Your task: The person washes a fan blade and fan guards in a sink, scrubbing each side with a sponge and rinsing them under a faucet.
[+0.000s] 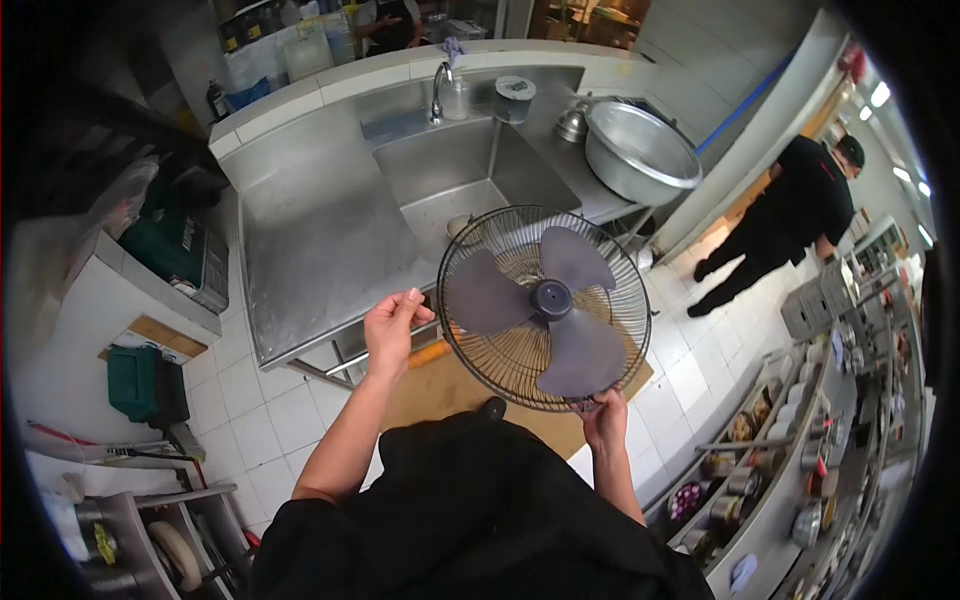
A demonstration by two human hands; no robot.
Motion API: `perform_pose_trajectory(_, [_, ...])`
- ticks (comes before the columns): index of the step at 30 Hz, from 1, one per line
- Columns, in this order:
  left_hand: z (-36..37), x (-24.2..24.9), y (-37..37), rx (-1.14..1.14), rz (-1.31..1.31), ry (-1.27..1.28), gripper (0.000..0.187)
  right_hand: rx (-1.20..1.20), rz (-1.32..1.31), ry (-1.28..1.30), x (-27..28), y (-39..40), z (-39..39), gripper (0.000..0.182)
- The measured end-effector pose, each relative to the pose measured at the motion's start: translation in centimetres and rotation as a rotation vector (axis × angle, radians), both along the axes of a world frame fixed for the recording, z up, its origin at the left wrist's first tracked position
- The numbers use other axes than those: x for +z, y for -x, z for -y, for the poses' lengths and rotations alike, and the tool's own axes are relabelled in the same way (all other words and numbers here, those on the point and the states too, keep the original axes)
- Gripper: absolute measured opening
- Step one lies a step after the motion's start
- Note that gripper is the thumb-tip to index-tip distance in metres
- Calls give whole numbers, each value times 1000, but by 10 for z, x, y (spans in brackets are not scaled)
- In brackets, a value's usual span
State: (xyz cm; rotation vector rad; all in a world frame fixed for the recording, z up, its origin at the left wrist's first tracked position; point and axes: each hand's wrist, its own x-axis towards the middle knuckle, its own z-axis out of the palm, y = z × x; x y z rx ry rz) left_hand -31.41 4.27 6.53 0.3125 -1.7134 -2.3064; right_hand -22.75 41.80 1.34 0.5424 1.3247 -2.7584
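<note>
A fan head with dark grey blades and a round wire guard is in front of me, above the floor and the sink's near edge. The front cover is off, so the blades and black hub are exposed. Gripping the guard's lower right rim is my right hand, its fingers partly hidden. My left hand is raised just left of the guard, thumb and fingertips pinched together. Whatever is between those fingertips, if anything, is too small to make out.
Beyond the fan is a steel sink with a curved faucet. A large metal basin stands on the right counter. A person in black is on the right, near shelves of containers. Green cases stand left.
</note>
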Motion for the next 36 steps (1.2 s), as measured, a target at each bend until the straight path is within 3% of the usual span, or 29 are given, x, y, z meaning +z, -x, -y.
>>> perform_pose_trajectory(4, [-4, 14, 63, 12, -71, 15, 26, -2, 82, -74, 35, 113, 4, 39])
perform_pose_trajectory(10, [-2, 32, 182, 24, -192, 145, 25, 130, 131, -93, 24, 246, 5, 37])
perform_pose_trajectory(14, [25, 29, 300, 181, -176, 426, 26, 137, 205, -139, 7, 303, 0, 41])
perform_pose_trajectory(16, [51, -1, 359, 216, -19, 312, 24, 165, 242, -164, -4, 317, 3, 46])
perform_pose_trajectory(18, [69, -53, 409, 249, 133, 176, 23, 91, 207, -89, 35, 332, 12, 60])
perform_pose_trajectory(20, [88, -125, 461, 84, 504, 384, 25, 130, 227, -182, 44, 349, -1, 62])
perform_pose_trajectory(22, [88, -229, 490, 11, 694, 721, 27, 161, 266, -267, 48, 363, -7, 64])
perform_pose_trajectory(24, [76, -291, 500, -355, 907, 778, 34, 151, 301, -353, 60, 377, -10, 70])
perform_pose_trajectory(25, [66, -322, 501, -379, 927, 754, 34, 164, 340, -390, 64, 381, -13, 74])
perform_pose_trajectory(27, [45, -369, 511, -686, 1042, 1013, 42, 124, 428, -480, 82, 403, -5, 83])
perform_pose_trajectory(33, [-1, -429, 508, -404, 1169, 634, 47, 83, 479, -532, 94, 446, 4, 86])
perform_pose_trajectory(36, [-4, -449, 504, -247, 1138, 664, 46, 114, 504, -563, 99, 471, 10, 89])
